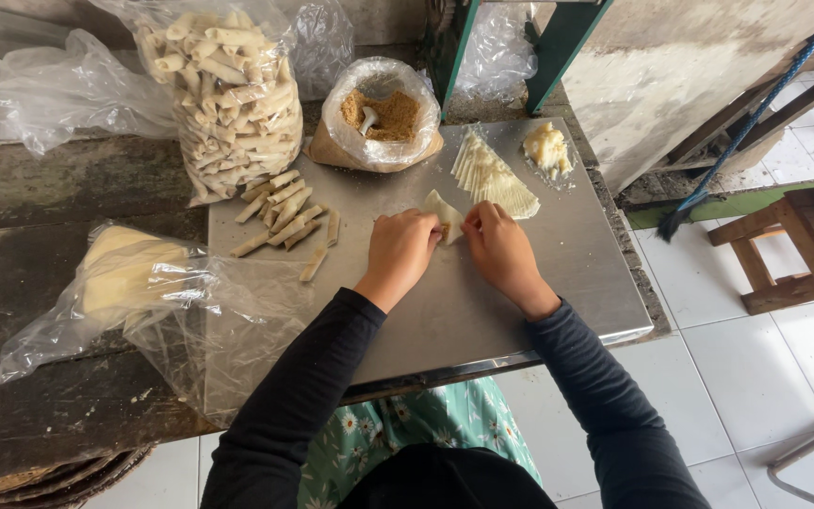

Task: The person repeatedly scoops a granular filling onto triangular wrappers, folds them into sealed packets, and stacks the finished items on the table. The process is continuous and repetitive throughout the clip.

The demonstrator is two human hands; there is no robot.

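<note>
Both hands, left and right, pinch one thin pastry wrapper between them on the steel bench; its point lies away from the person.

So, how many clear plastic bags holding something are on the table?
3: a tall bag of rolls at the back left, an open bag of brown filling beside it, and a bag of pale wrappers at the left. Empty ones may lie behind.

Small home food-making workshop, steel worktop on rough dark wooden bench, bulging plastic bag of finished rolls; bag of brown filling, stacked wrappers, white tiled floor, wooden stool
</note>
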